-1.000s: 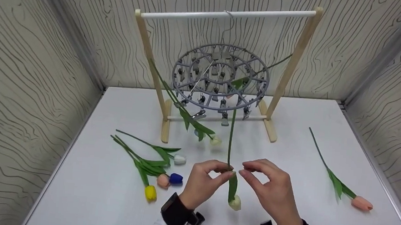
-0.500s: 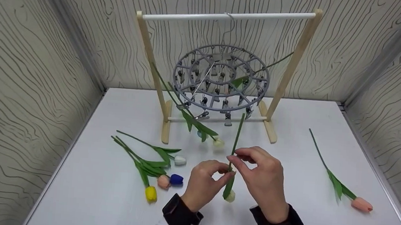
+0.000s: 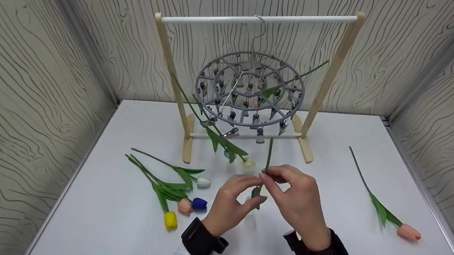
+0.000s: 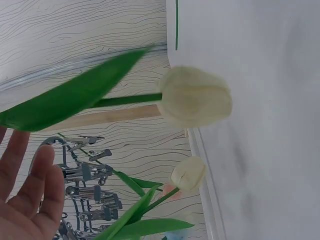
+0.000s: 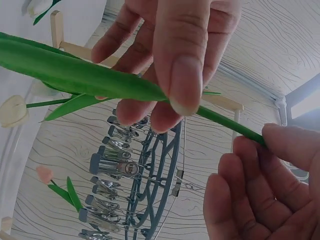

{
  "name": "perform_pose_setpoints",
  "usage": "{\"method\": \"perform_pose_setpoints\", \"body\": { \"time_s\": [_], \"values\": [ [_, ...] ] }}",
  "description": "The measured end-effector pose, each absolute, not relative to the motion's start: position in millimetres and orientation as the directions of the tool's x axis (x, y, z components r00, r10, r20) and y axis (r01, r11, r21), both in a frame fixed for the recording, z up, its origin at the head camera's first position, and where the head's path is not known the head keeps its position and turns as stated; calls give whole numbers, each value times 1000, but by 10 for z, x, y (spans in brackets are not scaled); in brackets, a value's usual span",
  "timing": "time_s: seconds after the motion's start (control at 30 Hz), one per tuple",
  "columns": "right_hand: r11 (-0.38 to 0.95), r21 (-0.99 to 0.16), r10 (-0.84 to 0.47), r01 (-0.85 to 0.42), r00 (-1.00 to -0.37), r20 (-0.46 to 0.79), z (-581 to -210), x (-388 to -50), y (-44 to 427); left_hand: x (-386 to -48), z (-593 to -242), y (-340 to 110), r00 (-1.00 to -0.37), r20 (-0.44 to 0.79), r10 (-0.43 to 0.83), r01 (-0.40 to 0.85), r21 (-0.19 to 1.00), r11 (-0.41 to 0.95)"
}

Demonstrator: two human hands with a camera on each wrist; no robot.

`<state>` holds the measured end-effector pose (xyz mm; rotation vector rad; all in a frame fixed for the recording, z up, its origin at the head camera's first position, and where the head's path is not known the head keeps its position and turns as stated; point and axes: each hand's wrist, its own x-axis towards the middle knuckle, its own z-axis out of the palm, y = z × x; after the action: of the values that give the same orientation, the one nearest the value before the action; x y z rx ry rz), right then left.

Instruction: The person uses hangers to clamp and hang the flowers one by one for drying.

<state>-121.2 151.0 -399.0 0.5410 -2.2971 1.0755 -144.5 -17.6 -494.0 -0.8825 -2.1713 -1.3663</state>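
My right hand [image 3: 300,198] pinches the green stem of a white artificial tulip [image 3: 269,153], which points bloom down above the table. Close by, my left hand [image 3: 231,207] has its thumb and forefinger apart around the leaf, below the right fingertips. The left wrist view shows the cream bloom [image 4: 196,97] large, with loose left fingers [image 4: 35,185] at the side. In the right wrist view, the left thumb [image 5: 187,82] crosses in front of the stem; whether it touches is unclear. Behind hangs a grey round clip hanger [image 3: 247,123], with another white tulip [image 3: 248,162] clipped on.
A wooden stand [image 3: 331,83] with a white rod [image 3: 300,19] carries the hanger. On the table's left lie white [image 3: 203,182], blue [image 3: 199,204], peach [image 3: 184,206] and yellow [image 3: 170,220] tulips. A pink tulip [image 3: 408,232] lies at the right.
My right hand has moved in and taken hold of the stem. The tulip has shifted upward, its bloom drawn behind my left hand, whose pinch has opened.
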Motion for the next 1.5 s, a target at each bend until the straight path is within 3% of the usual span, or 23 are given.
{"method": "perform_pose_setpoints", "body": {
  "time_s": [0.3, 0.5, 0.67, 0.83, 1.0, 1.2, 1.5],
  "values": [
    [535, -560, -235, -633, -748, 621, -3894, -1251, 1551, -1471, -4945, -239, -764, 558, 324, 631, 751, 195],
    [501, -598, -256, -625, -767, 588, -3861, -1290, 1607, -1451, -4905, -236, -797, 519, 310, 580, 800, 153],
    [497, -666, -203, -556, -821, 533, -3840, -1417, 1741, -1442, -4890, -235, -828, 479, 291, 531, 836, 136],
    [606, -658, -151, -448, -876, 457, -3910, -1794, 1840, -1437, -4884, -233, -847, 452, 280, 499, 857, 130],
    [663, -664, -191, -345, -936, 295, -4012, -2245, 1821, -1433, -4865, -237, -864, 428, 266, 468, 877, 110],
    [636, -742, -191, -211, -975, 114, -4074, -2523, 1771, -1440, -4865, -247, -873, 422, 242, 459, 880, 121],
    [616, -744, -191, -258, -966, 176, -4076, -2597, 1712, -1441, -4851, -269, -921, 362, 145, 383, 907, 173]
  ]
}}
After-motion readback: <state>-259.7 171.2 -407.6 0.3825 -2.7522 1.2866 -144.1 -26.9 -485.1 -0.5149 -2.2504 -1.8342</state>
